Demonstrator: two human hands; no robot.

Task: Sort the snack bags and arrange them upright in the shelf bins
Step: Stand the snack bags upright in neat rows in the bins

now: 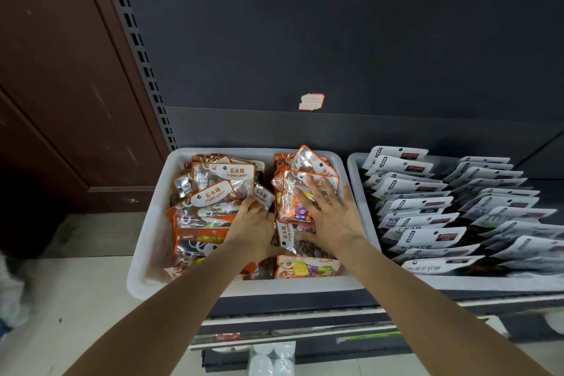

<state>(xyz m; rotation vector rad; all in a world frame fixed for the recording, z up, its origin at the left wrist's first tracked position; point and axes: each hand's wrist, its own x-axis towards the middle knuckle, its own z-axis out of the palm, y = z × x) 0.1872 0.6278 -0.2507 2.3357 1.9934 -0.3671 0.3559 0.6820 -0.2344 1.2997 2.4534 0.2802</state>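
A white bin [158, 223] on the shelf holds several orange-trimmed clear candy bags in two loose rows. The left row has stone candy bags [225, 175] leaning and lying at odd angles. The right row has bags of coloured sugar candy [297, 207], and a stone candy bag [288, 238] lies among them. My left hand [253, 226] reaches into the middle of the bin, its fingers curled round the edge of a stone candy bag. My right hand [326, 214] lies flat with spread fingers on the sugar candy bags.
A second white bin [354, 162] to the right holds several white-topped bags [427, 235] in neat leaning rows. Behind both rises the dark shelf back panel with a torn price sticker [311, 101]. A brown door [55, 85] and tiled floor are on the left.
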